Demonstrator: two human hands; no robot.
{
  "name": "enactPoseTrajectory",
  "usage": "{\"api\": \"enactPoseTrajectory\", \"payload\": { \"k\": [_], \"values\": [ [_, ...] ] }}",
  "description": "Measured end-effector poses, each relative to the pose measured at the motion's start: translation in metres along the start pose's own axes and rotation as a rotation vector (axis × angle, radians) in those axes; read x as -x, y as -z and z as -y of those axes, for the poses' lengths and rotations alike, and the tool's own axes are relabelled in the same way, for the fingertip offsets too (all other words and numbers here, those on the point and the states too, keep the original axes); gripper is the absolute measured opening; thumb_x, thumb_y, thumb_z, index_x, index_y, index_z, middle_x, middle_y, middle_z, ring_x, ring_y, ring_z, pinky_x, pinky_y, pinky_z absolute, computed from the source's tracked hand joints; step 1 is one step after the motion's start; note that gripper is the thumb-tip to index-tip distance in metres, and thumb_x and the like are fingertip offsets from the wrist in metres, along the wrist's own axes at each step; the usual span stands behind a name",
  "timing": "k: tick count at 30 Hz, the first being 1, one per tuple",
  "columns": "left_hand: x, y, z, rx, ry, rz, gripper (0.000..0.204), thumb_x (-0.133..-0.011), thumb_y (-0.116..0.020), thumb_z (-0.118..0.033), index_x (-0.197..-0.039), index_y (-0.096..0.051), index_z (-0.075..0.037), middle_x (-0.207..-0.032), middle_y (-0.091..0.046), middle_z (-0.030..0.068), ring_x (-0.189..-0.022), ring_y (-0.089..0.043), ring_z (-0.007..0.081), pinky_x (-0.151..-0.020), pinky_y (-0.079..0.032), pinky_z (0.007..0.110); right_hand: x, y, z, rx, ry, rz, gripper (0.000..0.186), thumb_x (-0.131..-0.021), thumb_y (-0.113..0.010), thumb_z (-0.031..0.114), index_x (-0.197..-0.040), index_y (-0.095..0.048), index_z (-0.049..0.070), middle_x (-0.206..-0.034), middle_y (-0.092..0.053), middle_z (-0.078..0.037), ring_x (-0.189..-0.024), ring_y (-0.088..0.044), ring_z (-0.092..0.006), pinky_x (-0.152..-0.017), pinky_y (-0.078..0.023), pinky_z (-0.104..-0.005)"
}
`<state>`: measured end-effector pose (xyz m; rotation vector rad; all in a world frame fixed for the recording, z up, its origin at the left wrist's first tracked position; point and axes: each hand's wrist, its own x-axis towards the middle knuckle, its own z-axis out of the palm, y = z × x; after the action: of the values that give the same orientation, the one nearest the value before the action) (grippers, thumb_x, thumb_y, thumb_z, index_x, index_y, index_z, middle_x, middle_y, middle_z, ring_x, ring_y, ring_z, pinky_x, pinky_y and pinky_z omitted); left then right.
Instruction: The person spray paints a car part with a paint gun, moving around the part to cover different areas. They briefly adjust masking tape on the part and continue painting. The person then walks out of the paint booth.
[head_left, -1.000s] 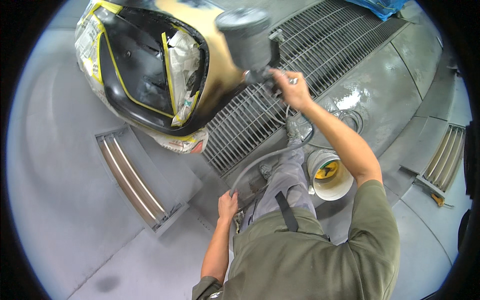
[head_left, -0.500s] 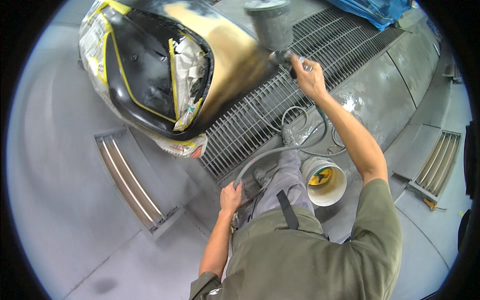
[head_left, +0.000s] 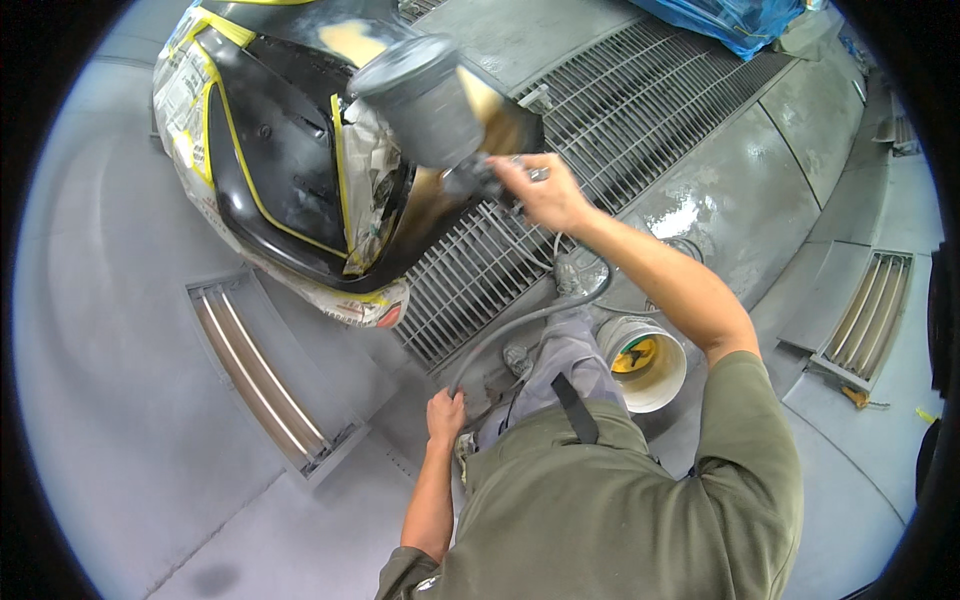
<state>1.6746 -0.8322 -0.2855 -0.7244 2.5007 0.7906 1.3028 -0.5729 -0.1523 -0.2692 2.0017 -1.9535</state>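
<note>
My right hand [head_left: 543,190] is closed around the handle of a spray gun [head_left: 470,178], which has a large grey paint cup [head_left: 412,100] on top. The gun is held over the near right side of a vehicle body part [head_left: 283,150], glossy black with tan and brown patches. Yellow tape and printed paper [head_left: 195,130] mask parts of it. A grey hose [head_left: 530,315] curves from the gun down to my left hand [head_left: 446,413], whose fingers are wrapped around it by my left hip. The gun's nozzle is blurred and partly hidden behind the cup.
A floor grate [head_left: 640,110] runs diagonally beneath the body part. By my right leg stands an open white bucket [head_left: 665,385] with something yellow inside. Long lights [head_left: 262,375] sit in a recess at left. Blue plastic sheeting [head_left: 725,20] lies at the far right.
My right hand has swept the spray gun left and a little nearer, in front of the body part. My left hand, still on the hose, has shifted slightly left and down.
</note>
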Motion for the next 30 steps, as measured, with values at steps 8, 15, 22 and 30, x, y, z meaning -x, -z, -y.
{"api": "enactPoseTrajectory", "payload": {
  "k": [8, 15, 22, 30],
  "values": [
    [-0.038, -0.015, -0.117, 0.070, -0.092, 0.049, 0.037, -0.100, -0.060, -0.038, -0.106, -0.073, -0.004, -0.092, -0.069, 0.0305, -0.092, -0.066, 0.0506, -0.078, -0.051, 0.056, -0.087, 0.144, -0.037, 0.040, -0.063, -0.340, 0.041, -0.104, -0.060, 0.041, -0.111, -0.078, 0.004, -0.069, -0.070, -0.008, -0.053, -0.062, -0.0089, -0.042, -0.047, -0.0273],
    [-0.041, -0.003, -0.124, 0.047, 0.009, -0.012, 0.036, -0.097, -0.064, -0.038, -0.103, -0.074, -0.005, -0.088, -0.069, 0.0290, -0.090, -0.066, 0.0502, -0.076, -0.051, 0.057, -0.084, 0.114, 0.007, 0.318, -0.140, -0.294, 0.061, -0.096, -0.067, 0.056, -0.111, -0.077, -0.002, -0.068, -0.069, -0.012, -0.063, -0.068, -0.0191, -0.062, -0.054, -0.0341],
    [-0.033, 0.010, -0.077, 0.039, 0.024, -0.072, 0.033, -0.094, -0.066, -0.034, -0.103, -0.074, -0.003, -0.092, -0.070, 0.0296, -0.091, -0.066, 0.0506, -0.079, -0.052, 0.056, -0.049, 0.048, 0.067, -0.055, -0.062, 0.202, 0.037, -0.104, -0.062, 0.042, -0.121, -0.077, 0.013, -0.074, -0.066, 0.001, -0.056, -0.058, -0.0065, -0.046, -0.049, -0.0239],
    [-0.047, 0.013, -0.099, 0.154, -0.134, -0.090, 0.035, -0.096, -0.065, -0.036, -0.106, -0.074, -0.004, -0.087, -0.070, 0.0289, -0.089, -0.067, 0.0508, -0.077, -0.052, 0.056, -0.095, 0.119, 0.035, -0.023, -0.170, -0.293, 0.046, -0.105, -0.058, 0.044, -0.111, -0.076, 0.002, -0.079, -0.073, -0.008, -0.058, -0.066, -0.0135, -0.045, -0.051, -0.0273]
  ]
}}
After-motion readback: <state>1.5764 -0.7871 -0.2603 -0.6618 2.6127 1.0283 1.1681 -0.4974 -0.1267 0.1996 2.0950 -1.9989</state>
